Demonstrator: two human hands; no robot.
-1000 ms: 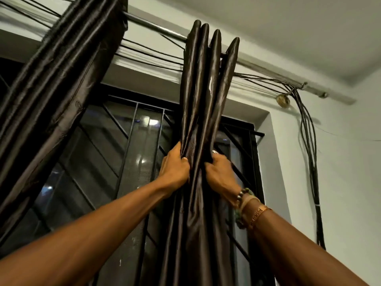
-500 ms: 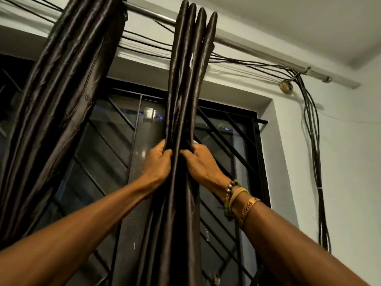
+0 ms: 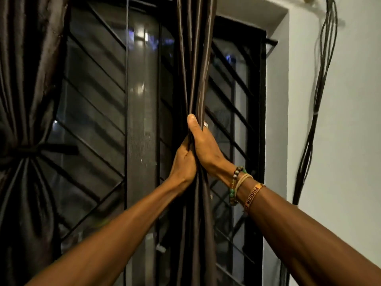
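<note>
hands meet on the gathered panel of dark brown glossy satin curtain, which hangs as one tight bundle of vertical folds before the right half of the window and runs out of view at the top and bottom. our left hand grips the bundle from its left side, fingers curled round the folds and pressed together, their tips buried in the cloth. our right hand grips it from the right side, a little higher than the left and touching it. its thumb lies straight up along the folds, pressed flat on the satin, while the other fingers wrap behind the bundle (only one knuckle with a small pale ring peeks out past the cloth).

on our right wrist we wear a bracelet of brown and green beads, a tan cord loop and an orange woven band, side by side.

behind the curtain stands the black metal window grille with diagonal bars, and an upright strip of grey mesh screen runs near the window's middle. at the window's left edge hangs a second dark brown satin curtain, cinched into a waist by a dark fabric tie band. past the window's right edge, a bundle of thin black cables runs down the white plastered wall, well apart from our hands.
</note>
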